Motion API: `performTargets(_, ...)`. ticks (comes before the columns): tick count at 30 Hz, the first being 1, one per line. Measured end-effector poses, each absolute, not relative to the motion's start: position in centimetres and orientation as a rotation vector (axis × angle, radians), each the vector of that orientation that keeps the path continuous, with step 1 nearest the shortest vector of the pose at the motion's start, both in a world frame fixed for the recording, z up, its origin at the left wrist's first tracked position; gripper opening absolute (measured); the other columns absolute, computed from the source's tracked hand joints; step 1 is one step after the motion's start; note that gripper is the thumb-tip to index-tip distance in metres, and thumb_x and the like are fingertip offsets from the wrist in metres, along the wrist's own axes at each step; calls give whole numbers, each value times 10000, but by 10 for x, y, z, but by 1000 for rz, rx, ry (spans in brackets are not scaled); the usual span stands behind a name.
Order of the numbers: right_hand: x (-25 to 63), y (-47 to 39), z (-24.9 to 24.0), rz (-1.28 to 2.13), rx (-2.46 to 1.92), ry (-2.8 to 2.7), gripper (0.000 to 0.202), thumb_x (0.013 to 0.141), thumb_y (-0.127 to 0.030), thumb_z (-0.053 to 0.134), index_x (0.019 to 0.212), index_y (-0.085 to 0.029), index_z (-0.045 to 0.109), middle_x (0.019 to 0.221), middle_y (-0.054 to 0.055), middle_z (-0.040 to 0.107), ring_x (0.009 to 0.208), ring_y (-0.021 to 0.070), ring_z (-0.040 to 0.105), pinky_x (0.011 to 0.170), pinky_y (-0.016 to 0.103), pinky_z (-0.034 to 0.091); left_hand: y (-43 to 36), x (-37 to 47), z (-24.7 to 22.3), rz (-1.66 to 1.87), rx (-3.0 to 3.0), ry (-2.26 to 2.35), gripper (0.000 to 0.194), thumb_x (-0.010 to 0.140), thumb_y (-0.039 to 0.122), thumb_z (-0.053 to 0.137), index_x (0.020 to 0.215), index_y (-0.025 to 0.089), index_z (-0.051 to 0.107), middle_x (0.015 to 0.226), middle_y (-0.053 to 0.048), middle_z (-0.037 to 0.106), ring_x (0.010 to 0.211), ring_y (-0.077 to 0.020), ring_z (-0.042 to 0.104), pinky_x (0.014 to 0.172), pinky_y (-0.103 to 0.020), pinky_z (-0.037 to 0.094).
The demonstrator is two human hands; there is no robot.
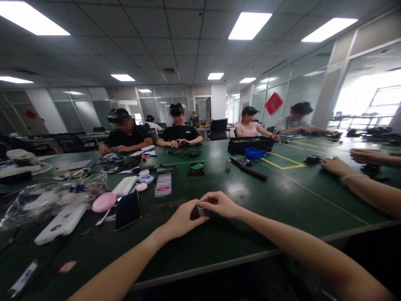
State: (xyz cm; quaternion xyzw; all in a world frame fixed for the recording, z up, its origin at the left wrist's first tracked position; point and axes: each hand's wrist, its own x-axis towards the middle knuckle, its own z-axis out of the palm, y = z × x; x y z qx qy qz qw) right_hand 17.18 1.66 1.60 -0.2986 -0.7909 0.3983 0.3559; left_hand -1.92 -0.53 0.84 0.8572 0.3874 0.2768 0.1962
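Observation:
A small grey metal cylinder (200, 210) stands on the green tabletop between my two hands, partly covered by my fingers. My left hand (185, 218) curls around its side, thumb in front. From the upper right, my right hand (219, 204) pinches at the cylinder's top end; its exact contact is hard to make out. Farther away, a similar silvery cylinder (228, 163) stands upright beside a hard drive (241, 160) and a long black bar (253, 173). Another board-like part with green on it (196, 168) lies beyond my hands.
Left of my hands lie a black phone (128, 211), a pink round lid (104, 202), a white power bank (62, 223) and plastic bags (46, 198). A blue tray (254, 153) sits at the back. Another person's forearm (366, 190) rests at the right; several people sit opposite.

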Motion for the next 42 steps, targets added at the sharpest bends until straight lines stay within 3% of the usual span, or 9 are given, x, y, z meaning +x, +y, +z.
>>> performTargets(7,204,41,36,706,-870,-2076,427,799,-504,592,959,-125,703,757,46,654,628,112,512,574,230,400,-13,-19,19,747,2446,1081,321,817,444,596,1012,188,583,942,-31,636,805,-182,580,706,-270,428)
performTargets(13,247,69,29,883,-1008,-2514,424,747,-499,646,974,-151,732,739,24,672,589,88,492,550,201,364,-13,-20,22,738,2455,1045,324,817,431,599,1038,194,585,1001,-41,638,891,-199,584,797,-287,433)
performTargets(19,250,74,25,817,-1063,-2634,434,683,-490,708,992,-186,728,730,-5,633,623,90,508,551,191,354,-13,-20,22,734,2451,1054,339,810,447,603,1042,200,584,1003,-42,636,896,-208,583,799,-292,435)
performTargets(26,250,75,22,790,-1031,-2567,358,711,-437,698,912,-143,732,697,1,643,610,92,523,557,191,375,-12,-18,21,690,2447,1073,315,828,443,584,1034,205,583,972,-29,638,860,-195,584,779,-286,432)
performTargets(34,214,57,25,803,-796,-2051,416,745,-485,656,914,-106,690,706,9,622,598,84,504,576,205,408,-10,-17,18,649,2435,1137,335,851,474,537,1058,212,559,957,-36,643,837,-204,588,758,-303,440)
performTargets(42,176,28,20,894,-612,-2090,361,749,-424,680,933,-113,677,686,-9,570,597,77,486,565,190,408,-3,-18,6,660,2447,1206,396,833,491,549,1089,189,552,994,-83,647,854,-234,588,743,-333,452)
